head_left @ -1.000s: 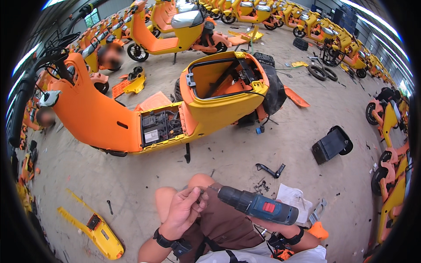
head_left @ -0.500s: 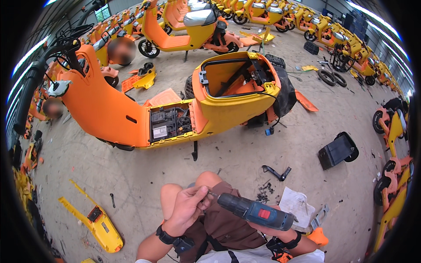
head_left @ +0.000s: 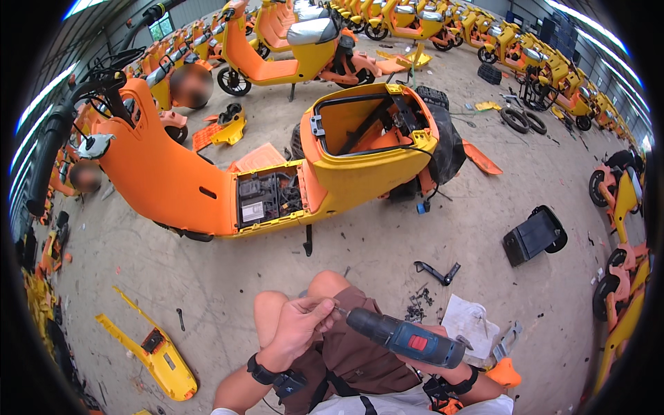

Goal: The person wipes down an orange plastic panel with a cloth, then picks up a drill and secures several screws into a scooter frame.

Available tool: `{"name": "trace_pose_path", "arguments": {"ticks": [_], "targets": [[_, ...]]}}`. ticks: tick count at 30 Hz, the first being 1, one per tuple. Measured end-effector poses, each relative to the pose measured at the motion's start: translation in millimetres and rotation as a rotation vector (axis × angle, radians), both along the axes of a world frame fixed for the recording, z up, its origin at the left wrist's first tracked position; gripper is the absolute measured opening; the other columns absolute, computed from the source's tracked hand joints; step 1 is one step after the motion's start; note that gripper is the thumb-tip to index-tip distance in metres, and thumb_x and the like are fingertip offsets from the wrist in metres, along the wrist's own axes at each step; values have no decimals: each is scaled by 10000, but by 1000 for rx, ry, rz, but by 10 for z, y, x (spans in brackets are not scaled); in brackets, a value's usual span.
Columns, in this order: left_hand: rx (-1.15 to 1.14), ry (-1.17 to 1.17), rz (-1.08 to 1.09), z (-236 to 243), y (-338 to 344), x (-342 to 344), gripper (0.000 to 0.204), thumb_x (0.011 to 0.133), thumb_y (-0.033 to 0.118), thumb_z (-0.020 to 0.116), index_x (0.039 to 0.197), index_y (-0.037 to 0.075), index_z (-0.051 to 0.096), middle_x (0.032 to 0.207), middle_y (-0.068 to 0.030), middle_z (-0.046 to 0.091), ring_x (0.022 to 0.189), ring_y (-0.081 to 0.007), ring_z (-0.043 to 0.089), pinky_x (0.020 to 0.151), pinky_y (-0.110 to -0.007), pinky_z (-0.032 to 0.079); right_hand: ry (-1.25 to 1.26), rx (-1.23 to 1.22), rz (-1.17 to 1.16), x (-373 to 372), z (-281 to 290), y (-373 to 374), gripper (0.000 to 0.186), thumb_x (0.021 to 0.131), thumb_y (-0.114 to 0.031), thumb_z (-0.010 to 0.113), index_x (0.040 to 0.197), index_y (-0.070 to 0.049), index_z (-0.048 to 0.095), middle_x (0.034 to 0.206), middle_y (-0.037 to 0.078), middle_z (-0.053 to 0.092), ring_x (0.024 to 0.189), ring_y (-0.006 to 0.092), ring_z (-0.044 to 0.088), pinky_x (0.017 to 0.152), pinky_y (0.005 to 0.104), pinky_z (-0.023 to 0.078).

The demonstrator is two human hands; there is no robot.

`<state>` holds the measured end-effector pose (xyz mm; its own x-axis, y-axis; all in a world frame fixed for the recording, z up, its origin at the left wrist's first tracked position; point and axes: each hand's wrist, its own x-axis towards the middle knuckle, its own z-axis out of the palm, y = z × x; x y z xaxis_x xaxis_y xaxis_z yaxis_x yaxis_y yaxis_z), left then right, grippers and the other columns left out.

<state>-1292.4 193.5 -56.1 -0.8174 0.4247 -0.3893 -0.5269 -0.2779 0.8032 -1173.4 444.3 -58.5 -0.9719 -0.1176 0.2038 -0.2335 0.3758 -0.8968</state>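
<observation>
A blue and black cordless drill (head_left: 394,335) lies sideways above my lap, its nose pointing left. My right hand (head_left: 430,368) is wrapped around it from below, mostly hidden by the drill body. At the drill's nose, my left hand (head_left: 304,325) is closed in a pinch on the thin metal bit (head_left: 339,310). Whether the bit's tip carries anything is too small to tell. Beyond my knees stands an orange and yellow scooter (head_left: 277,187), with its seat compartment open and its floorboard cover off, showing a battery and wiring (head_left: 266,197).
Small dark screws (head_left: 418,304), a black bracket (head_left: 439,273) and a white sheet (head_left: 467,325) lie to the right, before a black bin (head_left: 534,236). A yellow panel (head_left: 166,366) lies at left. Rows of scooters (head_left: 277,52) and loose tires (head_left: 523,122) fill the back.
The drill and both hands have shifted very slightly right and down in the picture. My left fingers stay pinched at the bit; the view has tilted a little.
</observation>
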Motion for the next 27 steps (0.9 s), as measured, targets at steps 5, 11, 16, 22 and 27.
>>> {"name": "trace_pose_path", "arguments": {"ticks": [5, 11, 16, 22, 27], "targets": [[-66, 66, 4, 66, 67, 21, 196, 933, 130, 640, 973, -59, 670, 795, -96, 679, 616, -93, 561, 560, -208, 454, 97, 10, -3, 21, -53, 62, 290, 703, -71, 772, 968, -21, 666, 818, 101, 669, 696, 249, 665, 649, 300, 531], [-68, 293, 42, 235, 239, 171, 172, 928, 103, 641, 978, -58, 674, 801, -99, 690, 621, -87, 577, 547, -199, 458, -507, -596, -65, 145, -88, 59, 176, 812, -83, 726, 954, -15, 648, 836, 58, 684, 697, 184, 659, 684, 298, 533], [-214, 459, 169, 375, 520, 106, 198, 894, 148, 696, 948, -42, 711, 777, -42, 686, 638, -51, 569, 563, -184, 443, -818, -1103, -79, 38, 39, 118, 222, 873, -163, 687, 986, -1, 587, 795, 94, 631, 746, 184, 647, 673, 327, 537], [-473, 539, 42, 339, 777, -88, 323, 855, 261, 742, 985, -34, 714, 760, -19, 676, 665, -38, 568, 576, -189, 445, -949, -786, -401, 0, 82, 98, 252, 832, -198, 743, 927, -41, 571, 769, 71, 616, 707, 186, 645, 674, 330, 557], [-479, 659, -135, 360, 734, -408, 308, 846, 256, 737, 1000, -10, 716, 763, -36, 680, 673, -56, 561, 601, -223, 460, -956, -1001, -385, -61, -155, 209, 243, 841, -214, 730, 914, -62, 556, 743, 61, 600, 685, 195, 636, 655, 349, 556]]}}
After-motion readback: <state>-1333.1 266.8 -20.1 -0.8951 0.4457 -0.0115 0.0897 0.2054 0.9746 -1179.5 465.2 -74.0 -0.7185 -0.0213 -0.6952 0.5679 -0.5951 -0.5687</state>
